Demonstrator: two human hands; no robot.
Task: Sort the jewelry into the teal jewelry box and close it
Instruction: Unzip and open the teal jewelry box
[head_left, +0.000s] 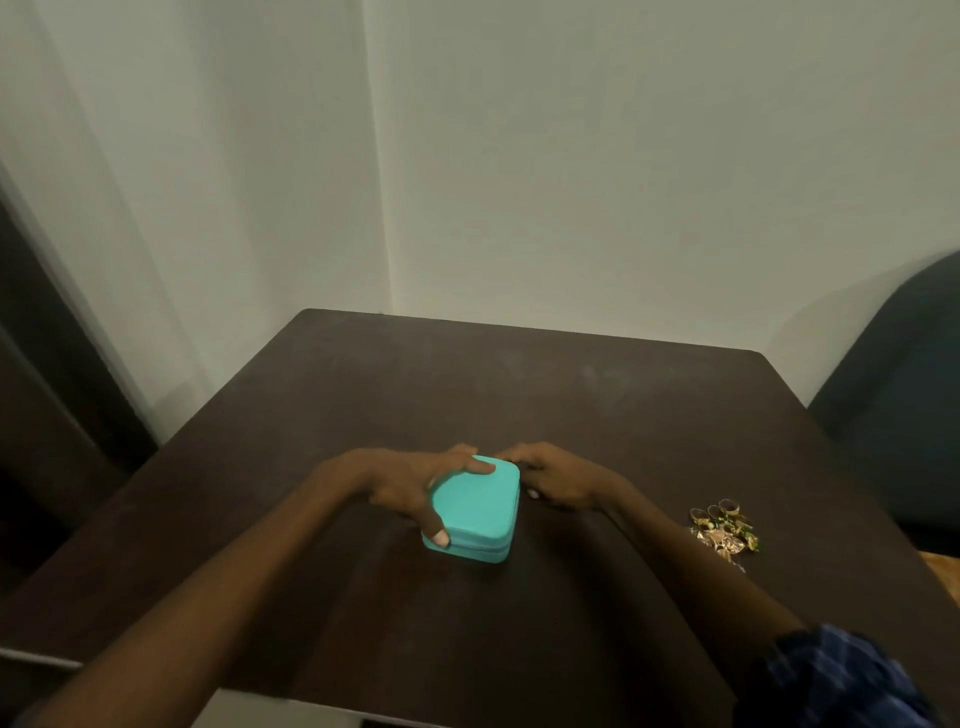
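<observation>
Box (475, 506) lid down, mid tabletop toward near edge. Left hand (410, 486) grips its left side, thumb at near corner. Right hand (558, 480) curled against right side. Jewelry (724, 530) heaped by right edge.

jewelry box (475, 506): smooth matt | jewelry (724, 530): shiny metal | table (519, 395): matt

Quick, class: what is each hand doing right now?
Left hand: holds the closed teal jewelry box, thumb at its near corner.
Right hand: at the box's right side; its grip cannot be told.
</observation>
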